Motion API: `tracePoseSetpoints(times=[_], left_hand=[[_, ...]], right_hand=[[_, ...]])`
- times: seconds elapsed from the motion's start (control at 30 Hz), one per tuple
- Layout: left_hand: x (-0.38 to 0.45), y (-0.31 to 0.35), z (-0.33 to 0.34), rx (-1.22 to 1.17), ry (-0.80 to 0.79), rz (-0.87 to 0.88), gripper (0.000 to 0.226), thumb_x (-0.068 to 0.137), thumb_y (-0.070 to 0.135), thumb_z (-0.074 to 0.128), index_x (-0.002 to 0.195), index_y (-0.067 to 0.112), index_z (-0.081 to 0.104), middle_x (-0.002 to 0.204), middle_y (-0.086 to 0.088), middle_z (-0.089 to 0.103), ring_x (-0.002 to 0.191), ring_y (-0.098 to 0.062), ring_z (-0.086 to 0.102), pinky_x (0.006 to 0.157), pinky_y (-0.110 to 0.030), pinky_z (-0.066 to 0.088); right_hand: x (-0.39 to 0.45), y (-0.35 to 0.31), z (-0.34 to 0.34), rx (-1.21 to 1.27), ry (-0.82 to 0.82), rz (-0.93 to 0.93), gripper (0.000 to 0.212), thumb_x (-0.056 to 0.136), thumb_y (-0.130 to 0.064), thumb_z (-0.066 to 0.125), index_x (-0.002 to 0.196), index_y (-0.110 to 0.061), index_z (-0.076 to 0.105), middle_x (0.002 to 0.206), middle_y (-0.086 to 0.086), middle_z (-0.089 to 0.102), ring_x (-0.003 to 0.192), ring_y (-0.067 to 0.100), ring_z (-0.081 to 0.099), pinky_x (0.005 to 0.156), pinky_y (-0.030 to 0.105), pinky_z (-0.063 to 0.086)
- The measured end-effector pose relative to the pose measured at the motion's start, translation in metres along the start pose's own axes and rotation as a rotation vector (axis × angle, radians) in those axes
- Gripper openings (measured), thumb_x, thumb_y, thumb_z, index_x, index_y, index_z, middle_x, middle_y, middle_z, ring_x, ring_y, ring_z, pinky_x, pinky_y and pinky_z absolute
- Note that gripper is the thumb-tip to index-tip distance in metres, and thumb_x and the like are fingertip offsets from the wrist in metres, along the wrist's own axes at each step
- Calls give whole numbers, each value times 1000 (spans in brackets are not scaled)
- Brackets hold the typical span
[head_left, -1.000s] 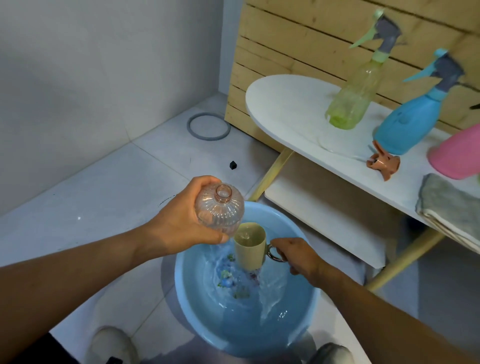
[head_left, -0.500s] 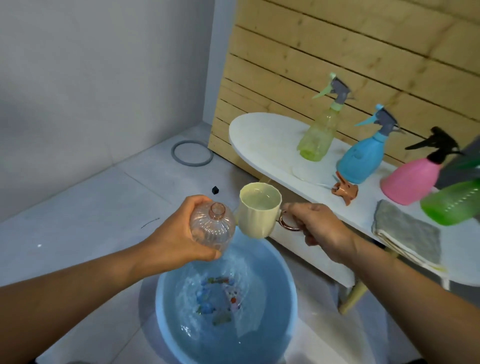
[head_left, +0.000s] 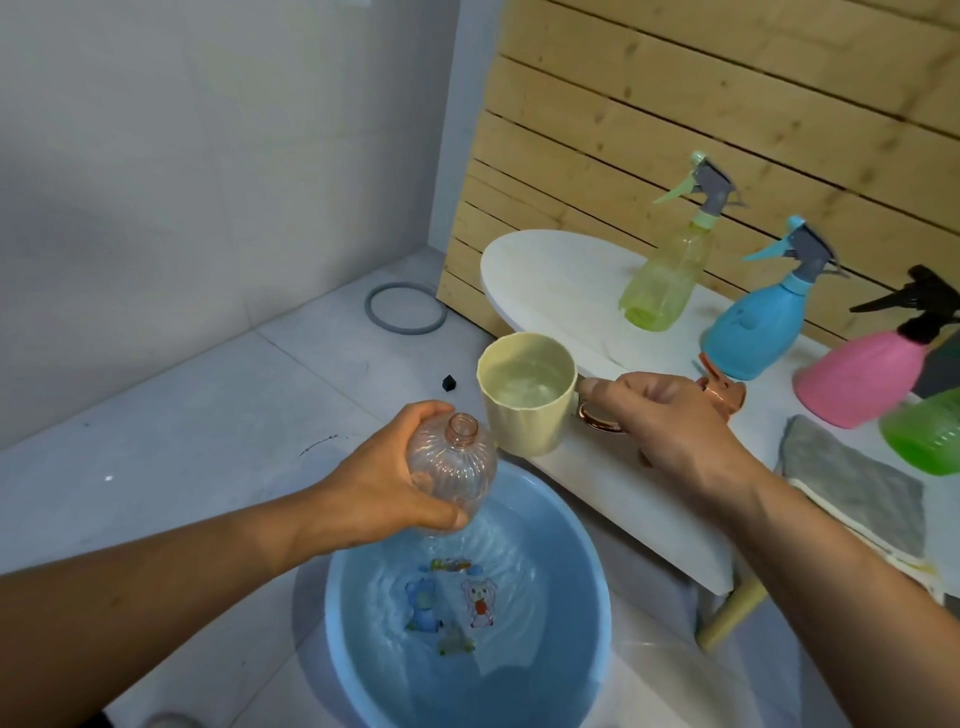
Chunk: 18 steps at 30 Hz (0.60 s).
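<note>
My left hand (head_left: 384, 483) grips a clear pinkish ribbed bottle (head_left: 451, 473) with an open neck and no cap, held above a blue basin (head_left: 587, 613) of water on the floor. My right hand (head_left: 670, 431) holds a cream cup (head_left: 524, 415) by its copper-coloured handle. The cup is upright, holds water, and is just to the right of the bottle's neck. A copper-coloured spray head (head_left: 722, 389) lies on the white table behind my right hand.
A white oval table (head_left: 550, 270) against a wooden slat wall carries yellow-green (head_left: 665, 280), blue (head_left: 753, 322), pink (head_left: 867, 379) and green (head_left: 930, 436) spray bottles and a grey cloth (head_left: 852, 483). A grey ring (head_left: 408, 307) lies on the tiled floor.
My right hand lifted the cup out of the basin's water and up beside the bottle's neck. My left hand kept the bottle over the basin. The view tilted upward.
</note>
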<state>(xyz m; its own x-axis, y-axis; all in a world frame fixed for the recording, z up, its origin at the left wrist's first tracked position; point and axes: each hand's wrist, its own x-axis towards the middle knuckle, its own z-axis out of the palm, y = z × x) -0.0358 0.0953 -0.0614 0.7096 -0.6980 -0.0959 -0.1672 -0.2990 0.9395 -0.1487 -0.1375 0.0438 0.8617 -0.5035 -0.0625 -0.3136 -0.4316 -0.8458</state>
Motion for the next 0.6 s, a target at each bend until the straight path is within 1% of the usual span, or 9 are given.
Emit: tracePoseSetpoints(times=[0.03, 0.1, 0.13, 0.23, 0.47, 0.6], left_hand=[[0, 0, 0, 1, -1, -2, 100, 61, 14, 99, 137, 43, 42, 123, 15, 62, 101, 9, 62, 72, -8, 51], [1, 0, 0, 6, -2, -2, 98, 60, 14, 99, 136, 42, 44, 121, 15, 63, 101, 8, 63, 73, -10, 52], [1, 0, 0, 7, -2, -3, 97, 60, 14, 99, 135, 43, 44, 121, 15, 63, 101, 7, 63, 73, -10, 53], [0, -1, 0, 15, -3, -4, 96, 59, 16, 100, 133, 44, 45, 119, 14, 64, 101, 6, 64, 74, -12, 54], [1, -3, -2, 11, -2, 5, 98, 58, 20, 100, 134, 45, 44, 120, 14, 63, 105, -3, 65, 81, -20, 59], [0, -3, -2, -2, -3, 15, 97, 59, 16, 99, 135, 42, 44, 120, 14, 63, 104, 0, 65, 79, -19, 58]], right_hand=[[0, 1, 1, -13, 1, -16, 37, 90, -43, 70, 72, -14, 55, 65, 5, 37, 51, 10, 27, 49, 23, 25], [0, 0, 1, -44, 21, -37, 40, 91, -40, 71, 66, -14, 53, 55, -5, 39, 44, 5, 28, 43, 13, 25], [0, 0, 1, -59, 31, -45, 41, 91, -39, 71, 63, -15, 52, 50, -10, 39, 42, 4, 29, 41, 11, 25], [-1, -2, 2, -110, 51, -76, 44, 91, -40, 71, 62, -15, 51, 47, -11, 33, 42, 5, 28, 40, 11, 24], [-4, -5, 2, -212, 73, -138, 46, 91, -41, 70, 61, -10, 54, 44, -13, 33, 44, 7, 32, 42, 13, 28], [-7, -6, 2, -248, 79, -155, 47, 90, -42, 70, 57, -14, 52, 43, -12, 34, 44, 7, 34, 44, 14, 30]])
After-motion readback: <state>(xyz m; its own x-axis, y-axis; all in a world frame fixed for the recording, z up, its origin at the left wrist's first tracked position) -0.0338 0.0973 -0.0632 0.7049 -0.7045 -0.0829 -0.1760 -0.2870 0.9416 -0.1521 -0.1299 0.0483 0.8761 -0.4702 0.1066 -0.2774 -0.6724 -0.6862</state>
